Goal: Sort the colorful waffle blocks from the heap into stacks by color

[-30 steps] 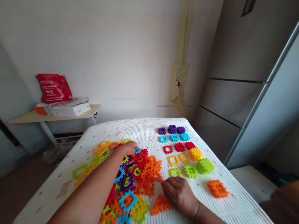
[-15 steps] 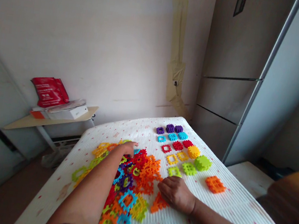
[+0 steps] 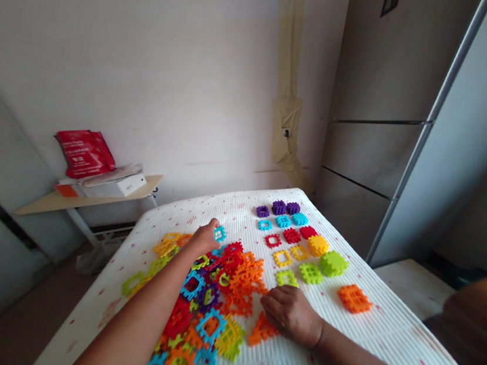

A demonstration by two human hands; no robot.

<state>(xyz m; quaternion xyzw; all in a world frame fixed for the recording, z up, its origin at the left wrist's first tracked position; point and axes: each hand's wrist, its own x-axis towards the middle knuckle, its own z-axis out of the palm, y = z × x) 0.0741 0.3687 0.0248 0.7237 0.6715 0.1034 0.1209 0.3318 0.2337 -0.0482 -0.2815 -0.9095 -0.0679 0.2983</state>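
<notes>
White ribbed mat (image 3: 351,350), loose waffle blocks (image 3: 228,305): left hand (image 3: 205,238) pinches a blue block (image 3: 219,234), right hand (image 3: 292,314) rests open, empty; a careless sweep could scatter the sorted rows (image 3: 290,235).

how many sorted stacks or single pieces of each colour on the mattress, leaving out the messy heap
purple: 3
blue: 3
red: 3
yellow: 3
lime green: 3
orange: 1
total: 16
</notes>
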